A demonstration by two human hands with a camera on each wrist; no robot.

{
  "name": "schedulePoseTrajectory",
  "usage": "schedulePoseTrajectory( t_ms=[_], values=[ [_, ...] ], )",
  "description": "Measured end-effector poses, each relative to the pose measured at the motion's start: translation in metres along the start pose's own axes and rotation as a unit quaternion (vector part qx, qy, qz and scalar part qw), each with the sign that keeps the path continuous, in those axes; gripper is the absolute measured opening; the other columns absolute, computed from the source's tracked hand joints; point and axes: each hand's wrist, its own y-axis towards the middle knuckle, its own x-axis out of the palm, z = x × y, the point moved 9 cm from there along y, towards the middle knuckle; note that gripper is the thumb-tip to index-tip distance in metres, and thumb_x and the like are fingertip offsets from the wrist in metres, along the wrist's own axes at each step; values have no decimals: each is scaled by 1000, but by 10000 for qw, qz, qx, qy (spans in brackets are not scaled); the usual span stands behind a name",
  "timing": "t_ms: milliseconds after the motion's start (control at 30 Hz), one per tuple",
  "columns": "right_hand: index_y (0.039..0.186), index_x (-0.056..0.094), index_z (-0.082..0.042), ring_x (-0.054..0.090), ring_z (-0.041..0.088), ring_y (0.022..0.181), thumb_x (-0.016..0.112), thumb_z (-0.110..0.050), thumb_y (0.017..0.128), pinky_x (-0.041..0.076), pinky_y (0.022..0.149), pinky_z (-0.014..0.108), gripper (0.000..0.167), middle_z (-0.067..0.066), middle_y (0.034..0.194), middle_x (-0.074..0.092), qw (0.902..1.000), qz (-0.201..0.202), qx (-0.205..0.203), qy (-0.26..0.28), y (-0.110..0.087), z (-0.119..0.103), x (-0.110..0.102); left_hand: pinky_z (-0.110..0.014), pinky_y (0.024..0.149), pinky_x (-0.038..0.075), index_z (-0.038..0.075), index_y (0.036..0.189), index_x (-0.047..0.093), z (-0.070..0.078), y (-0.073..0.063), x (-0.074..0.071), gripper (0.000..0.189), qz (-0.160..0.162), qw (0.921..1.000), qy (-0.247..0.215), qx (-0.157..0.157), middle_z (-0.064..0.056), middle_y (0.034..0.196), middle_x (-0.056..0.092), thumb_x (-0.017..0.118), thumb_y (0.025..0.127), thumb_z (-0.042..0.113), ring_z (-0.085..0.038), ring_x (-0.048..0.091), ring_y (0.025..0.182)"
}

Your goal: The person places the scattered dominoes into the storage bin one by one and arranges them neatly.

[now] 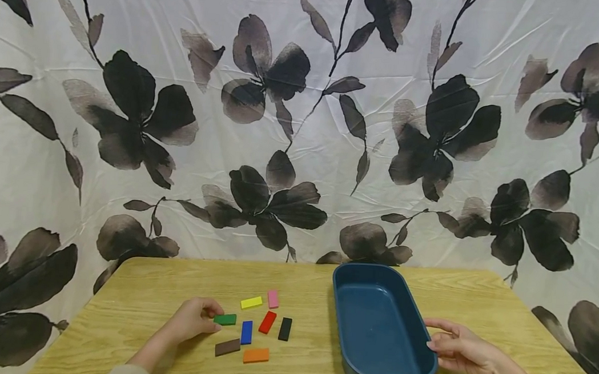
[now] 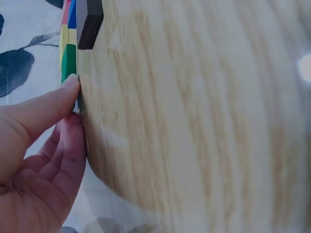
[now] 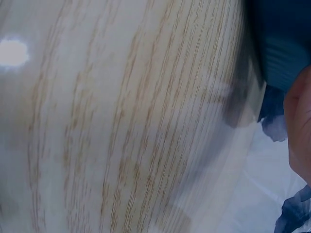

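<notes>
Right fingers (image 1: 445, 326), spread, touch the blue tub (image 1: 380, 329), inner floor showing; left fingers (image 1: 209, 304) pinch a green block (image 1: 226, 320).

Before us, some indoor tabletop set-up, room type unclear: flowered cloth (image 1: 332, 154) across the top, wood-grain table (image 1: 170, 282) below.

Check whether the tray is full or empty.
Empty: in the head view the tray shows a bare inside, and all eight blocks are outside it.
</notes>
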Motion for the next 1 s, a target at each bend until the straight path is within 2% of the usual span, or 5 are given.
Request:
schedulePoseTrajectory(
  t_ms=[567, 767, 1000],
  values=[
    [130, 45, -11, 64, 12, 79, 48, 1, 93, 52, 74, 25, 39, 5, 94, 61, 10000, -12, -40, -77, 0, -1, -1, -25, 62, 46, -4, 93, 64, -2, -1, -1, 22, 29, 9988, -399, -292, -6, 84, 59, 75, 75, 1, -17, 54, 73],
    [132, 44, -11, 64, 12, 78, 48, 1, 93, 52, 74, 24, 40, 5, 94, 61, 9999, 8, -33, -156, 0, 0, -2, -26, 57, 47, -5, 95, 64, -5, -3, -2, 24, 83, 9973, -561, -472, -8, 84, 58, 75, 75, 1, -17, 54, 71],
    [131, 46, -13, 64, 14, 81, 47, 1, 94, 52, 75, 25, 39, 6, 96, 60, 9999, -90, -81, -34, 0, 0, -2, -27, 53, 47, -6, 97, 62, 0, -2, -3, 25, 78, 9959, -761, -487, -9, 86, 58, 73, 76, 0, -18, 54, 68]
  ],
)
